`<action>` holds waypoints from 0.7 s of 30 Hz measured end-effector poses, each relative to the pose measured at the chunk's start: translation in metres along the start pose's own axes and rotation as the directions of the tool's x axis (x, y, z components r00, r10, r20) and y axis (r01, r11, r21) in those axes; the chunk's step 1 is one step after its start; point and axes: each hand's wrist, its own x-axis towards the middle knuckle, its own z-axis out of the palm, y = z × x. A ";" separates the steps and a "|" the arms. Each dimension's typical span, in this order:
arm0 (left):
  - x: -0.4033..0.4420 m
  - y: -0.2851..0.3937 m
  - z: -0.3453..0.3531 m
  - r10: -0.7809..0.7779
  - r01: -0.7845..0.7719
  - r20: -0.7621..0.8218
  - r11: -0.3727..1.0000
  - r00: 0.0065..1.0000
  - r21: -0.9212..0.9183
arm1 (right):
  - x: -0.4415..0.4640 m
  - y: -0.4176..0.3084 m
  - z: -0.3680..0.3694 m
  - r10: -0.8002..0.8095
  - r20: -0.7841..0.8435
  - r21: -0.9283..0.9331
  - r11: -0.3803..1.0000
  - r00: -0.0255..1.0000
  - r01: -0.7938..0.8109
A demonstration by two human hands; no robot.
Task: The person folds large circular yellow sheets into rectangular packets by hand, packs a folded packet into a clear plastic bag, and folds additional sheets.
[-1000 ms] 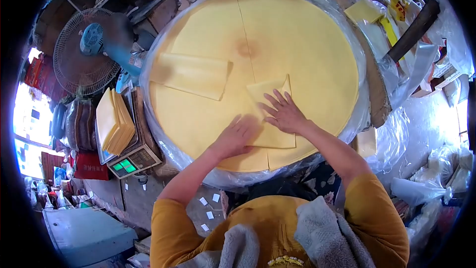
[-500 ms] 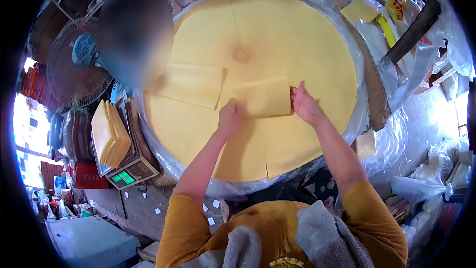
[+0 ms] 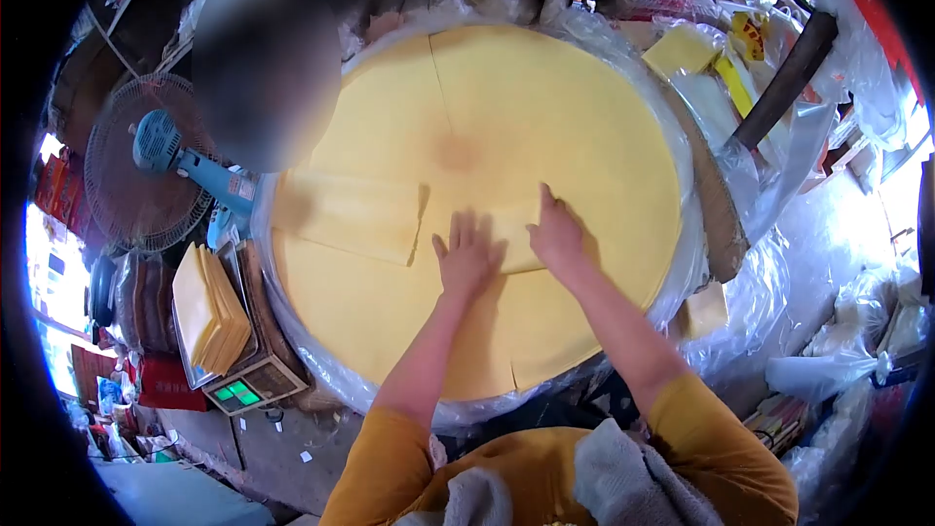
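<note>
A large round pale-yellow sheet (image 3: 584,97) with a reddish-brown spot covers the round work surface in front of me. On it lies a folded yellow sheet (image 3: 516,251), its near edge showing between my hands. My left hand (image 3: 469,258) rests flat with fingers spread at its left end. At the right end my right hand (image 3: 558,237) presses down, index finger stretched forward and thumb out to the left. Farther left another folded yellow sheet (image 3: 355,216) lies flat, its right edge ragged.
Clear plastic (image 3: 687,224) rings the round surface. At left, a stack of folded yellow sheets (image 3: 209,312) sits on a scale (image 3: 258,385) with a green display. A blue fan (image 3: 161,151) stands behind it. A dark pole (image 3: 789,83) and plastic bags (image 3: 828,370) are on the right.
Both hands have gone from the ends of the raised folded sheet to pressing on top of it, and it now lies flatter. The camera view has tilted up slightly.
</note>
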 end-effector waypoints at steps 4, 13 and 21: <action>0.002 -0.003 0.015 0.079 -0.076 -0.043 0.995 0.996 0.072 | -0.002 -0.003 0.013 -0.526 -0.048 -0.236 0.832 0.849 0.502; -0.068 -0.167 -0.200 -0.054 -0.117 -0.794 0.981 0.605 -0.156 | -0.011 -0.003 0.020 -0.438 0.180 -0.243 0.848 0.881 0.472; -0.244 -0.469 -0.297 -0.870 0.583 0.286 0.002 0.402 -0.813 | -0.036 0.028 -0.012 -0.198 0.310 -0.121 0.962 0.930 0.245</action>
